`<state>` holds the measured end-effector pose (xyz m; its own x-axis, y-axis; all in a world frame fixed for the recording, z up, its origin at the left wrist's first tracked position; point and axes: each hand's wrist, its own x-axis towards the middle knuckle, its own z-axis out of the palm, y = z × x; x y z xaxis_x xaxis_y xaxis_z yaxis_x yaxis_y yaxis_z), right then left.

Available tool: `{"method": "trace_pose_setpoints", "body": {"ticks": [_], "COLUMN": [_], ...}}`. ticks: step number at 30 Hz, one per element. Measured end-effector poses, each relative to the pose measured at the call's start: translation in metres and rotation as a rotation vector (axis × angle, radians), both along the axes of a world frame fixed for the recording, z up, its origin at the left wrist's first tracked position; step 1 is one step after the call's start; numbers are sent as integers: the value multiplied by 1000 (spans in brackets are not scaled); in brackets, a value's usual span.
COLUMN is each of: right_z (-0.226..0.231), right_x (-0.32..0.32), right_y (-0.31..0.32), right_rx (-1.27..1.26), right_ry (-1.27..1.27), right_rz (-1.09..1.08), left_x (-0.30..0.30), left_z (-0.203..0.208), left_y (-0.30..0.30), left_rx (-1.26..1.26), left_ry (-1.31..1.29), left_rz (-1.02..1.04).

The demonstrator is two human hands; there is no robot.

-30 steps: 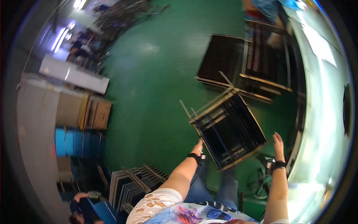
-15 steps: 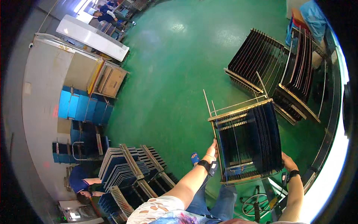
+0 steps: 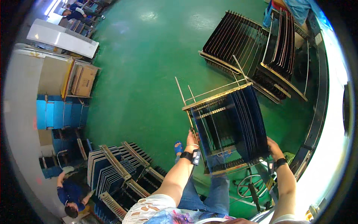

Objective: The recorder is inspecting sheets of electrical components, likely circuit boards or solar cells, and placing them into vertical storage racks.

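Note:
A metal slotted rack (image 3: 220,96) with brass-coloured rails is held up in front of me, tilted, between both hands. Several thin dark blue panels (image 3: 248,119) stand in its slots, mostly toward the right side. My left hand (image 3: 192,140) is closed around the rack's left side bar. On the opposite side, my right hand (image 3: 275,148) grips the lower right edge; its fingertips are partly hidden behind the panels. Two thin rods stick out past the rack's far rail.
Two loaded racks (image 3: 231,41) (image 3: 281,48) stand on the green floor at far right. Near left is another rack of panels (image 3: 115,164), with a co-worker (image 3: 71,194) beside it. Blue panels (image 3: 61,114) line the left wall. A wheeled chair base (image 3: 250,186) is by my legs.
The whole view has swung, so the surroundings sit further left. I still hold the rack, which looks slightly more tilted. The co-worker's arm now reaches up toward the wall-side panels.

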<state>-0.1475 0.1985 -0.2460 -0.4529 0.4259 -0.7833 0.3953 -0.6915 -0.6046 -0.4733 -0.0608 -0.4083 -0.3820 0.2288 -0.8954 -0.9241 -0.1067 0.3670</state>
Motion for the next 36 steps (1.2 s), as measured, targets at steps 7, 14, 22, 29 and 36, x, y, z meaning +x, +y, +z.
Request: {"method": "trace_pose_setpoints", "body": {"ticks": [7, 14, 22, 29, 36], "right_z": [12, -29, -141, -204, -248], "right_x": [2, -132, -226, -245, -249], "right_y": [-80, -169, -214, -221, -228], "right_rx": [-58, -232, -474, -236, -107], "right_ry": [-8, -18, 61, -151, -136], "right_rz": [-22, 125, 74, 211, 316], "left_x": [-5, -128, -215, -217, -215], "left_z": [78, 147, 65, -30, -123], "left_y": [-80, -196, -245, -254, -293], "left_rx": [80, 63, -111, -197, 7], "left_ry": [-5, -6, -30, -13, 141], "left_rz": [-98, -44, -36, -3, -205]}}
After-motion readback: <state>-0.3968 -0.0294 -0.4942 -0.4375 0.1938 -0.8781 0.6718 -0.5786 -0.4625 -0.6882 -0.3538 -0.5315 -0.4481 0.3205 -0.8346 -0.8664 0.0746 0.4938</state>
